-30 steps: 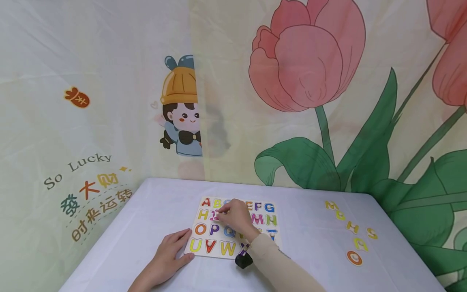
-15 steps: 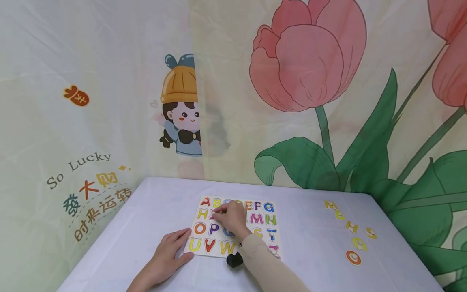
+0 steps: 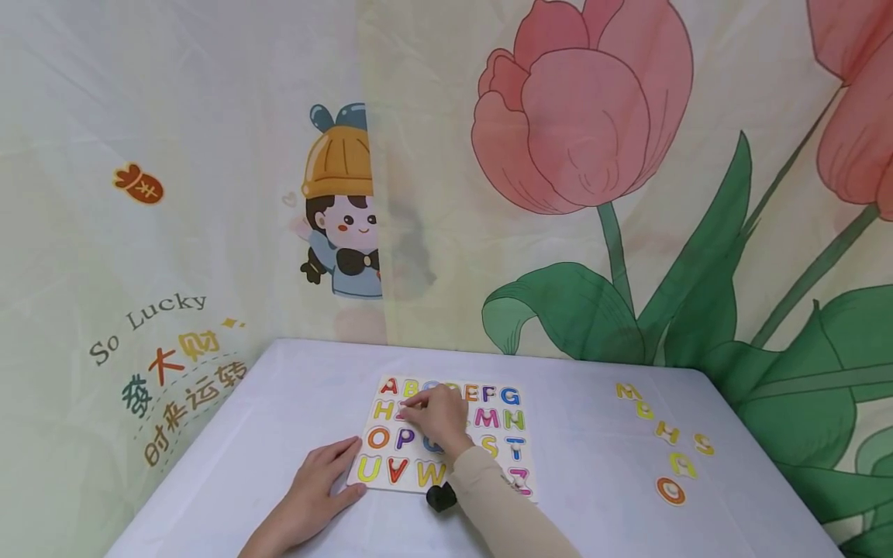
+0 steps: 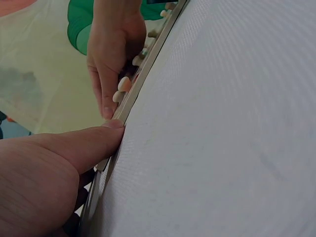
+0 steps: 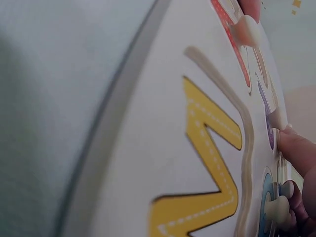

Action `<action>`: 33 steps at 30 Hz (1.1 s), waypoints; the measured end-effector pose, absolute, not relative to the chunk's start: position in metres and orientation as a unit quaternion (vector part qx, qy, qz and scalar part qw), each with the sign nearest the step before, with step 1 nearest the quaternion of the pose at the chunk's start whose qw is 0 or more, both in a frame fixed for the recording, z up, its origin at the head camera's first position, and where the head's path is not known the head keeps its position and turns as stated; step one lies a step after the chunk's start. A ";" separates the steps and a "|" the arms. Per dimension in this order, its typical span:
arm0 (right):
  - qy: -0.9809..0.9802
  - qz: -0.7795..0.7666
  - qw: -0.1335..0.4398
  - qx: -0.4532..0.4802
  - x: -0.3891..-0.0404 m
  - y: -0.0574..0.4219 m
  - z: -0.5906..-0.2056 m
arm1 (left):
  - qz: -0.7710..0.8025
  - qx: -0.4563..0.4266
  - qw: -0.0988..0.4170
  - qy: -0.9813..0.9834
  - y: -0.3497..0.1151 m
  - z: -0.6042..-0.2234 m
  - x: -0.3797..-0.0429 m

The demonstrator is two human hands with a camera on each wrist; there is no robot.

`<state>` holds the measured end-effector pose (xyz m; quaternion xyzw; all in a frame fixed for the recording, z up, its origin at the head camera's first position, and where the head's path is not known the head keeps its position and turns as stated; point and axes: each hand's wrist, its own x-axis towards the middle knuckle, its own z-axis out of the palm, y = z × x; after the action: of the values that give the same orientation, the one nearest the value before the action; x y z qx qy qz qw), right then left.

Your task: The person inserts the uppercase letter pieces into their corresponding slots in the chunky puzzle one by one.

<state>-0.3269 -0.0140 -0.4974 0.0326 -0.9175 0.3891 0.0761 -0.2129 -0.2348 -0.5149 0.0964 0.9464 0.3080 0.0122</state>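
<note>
A white alphabet puzzle board (image 3: 353, 474) lies on the table, with colourful letters in rows. Over its second row, my right hand (image 3: 438, 418) pinches the pink letter I piece (image 3: 401, 411) with thumb and fingertips; the hand covers part of the middle. My left hand (image 3: 314, 484) rests at the board's near left corner, fingers along the left side and thumb (image 4: 106, 140) against the near edge. Seen from the right wrist, the yellow W (image 5: 217, 173) shows flat with no knob. Close to the right thumb (image 5: 296, 150) stands the purple P's knob (image 5: 277, 119).
Several loose yellow and orange letters, among them an H (image 3: 667, 432), an S (image 3: 705, 444) and an orange O (image 3: 671, 490), lie on the white-covered table (image 3: 579, 465) at right. A black wrist mount (image 3: 441, 497) sits under the right sleeve. Behind hangs a printed curtain (image 3: 432, 325).
My right hand has shifted slightly left over the letter I, and its forearm has swung left, uncovering the lower right letters. The left hand stays at the board's corner.
</note>
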 end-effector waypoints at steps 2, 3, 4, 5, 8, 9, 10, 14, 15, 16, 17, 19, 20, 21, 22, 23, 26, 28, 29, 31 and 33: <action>-0.918 0.387 0.079 0.036 -0.326 -0.014 -0.497 | 0.305 0.099 0.011 0.947 -0.235 -0.514 -0.213; -0.918 0.385 0.082 0.038 -0.326 -0.014 -0.497 | 0.305 0.101 0.009 0.947 -0.235 -0.514 -0.213; -0.918 0.385 0.085 0.040 -0.326 -0.014 -0.496 | 0.305 0.103 0.007 0.947 -0.235 -0.514 -0.213; -0.918 0.385 0.087 0.043 -0.325 -0.014 -0.496 | 0.305 0.105 0.006 0.947 -0.235 -0.514 -0.213; -0.918 0.385 0.083 0.043 -0.325 -0.013 -0.495 | 0.309 0.107 0.005 0.945 -0.235 -0.514 -0.213; -0.918 0.385 0.079 0.042 -0.325 -0.012 -0.495 | 0.311 0.106 0.006 0.944 -0.235 -0.514 -0.213; -0.919 0.385 0.075 0.042 -0.326 -0.012 -0.495 | 0.313 0.104 0.009 0.944 -0.235 -0.514 -0.213; -0.925 0.373 0.046 0.055 -0.328 -0.008 -0.495 | 0.313 0.095 0.018 0.945 -0.234 -0.515 -0.213; -0.925 0.373 0.040 0.062 -0.329 -0.006 -0.495 | 0.312 0.093 0.017 0.945 -0.234 -0.515 -0.213; -0.924 0.374 0.035 0.070 -0.329 -0.004 -0.494 | 0.312 0.092 0.017 0.945 -0.234 -0.515 -0.214; -0.924 0.375 0.029 0.076 -0.330 -0.002 -0.493 | 0.313 0.091 0.016 0.945 -0.234 -0.515 -0.214; -0.920 0.382 0.017 0.088 -0.330 0.003 -0.492 | 0.312 0.090 0.017 0.946 -0.233 -0.515 -0.214; -0.917 0.387 0.010 0.094 -0.330 0.005 -0.491 | 0.312 0.089 0.019 0.946 -0.233 -0.515 -0.214; -0.914 0.393 0.005 0.103 -0.329 0.007 -0.491 | 0.314 0.089 0.020 0.945 -0.233 -0.515 -0.213; -0.912 0.395 0.002 0.113 -0.329 0.010 -0.491 | 0.314 0.089 0.020 0.945 -0.233 -0.515 -0.213; -0.909 0.397 0.000 0.125 -0.330 0.012 -0.490 | 0.313 0.088 0.020 0.945 -0.233 -0.515 -0.213; -0.902 0.402 -0.003 0.157 -0.330 0.019 -0.487 | 0.311 0.088 0.016 0.946 -0.233 -0.514 -0.213; -0.900 0.399 -0.003 0.174 -0.329 0.026 -0.484 | 0.309 0.088 0.014 0.947 -0.233 -0.514 -0.213; -0.899 0.400 -0.005 0.179 -0.329 0.029 -0.482 | 0.309 0.086 0.016 0.947 -0.233 -0.514 -0.212; -0.897 0.401 -0.011 0.188 -0.327 0.038 -0.479 | 0.309 0.085 0.019 0.947 -0.232 -0.513 -0.212; -0.895 0.401 -0.014 0.196 -0.325 0.049 -0.475 | 0.309 0.085 0.020 0.947 -0.232 -0.513 -0.212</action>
<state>-0.3253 0.0494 -0.4747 0.1956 -0.8947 0.4012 -0.0143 -0.2123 -0.2322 -0.5131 0.0850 0.9470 0.3091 0.0205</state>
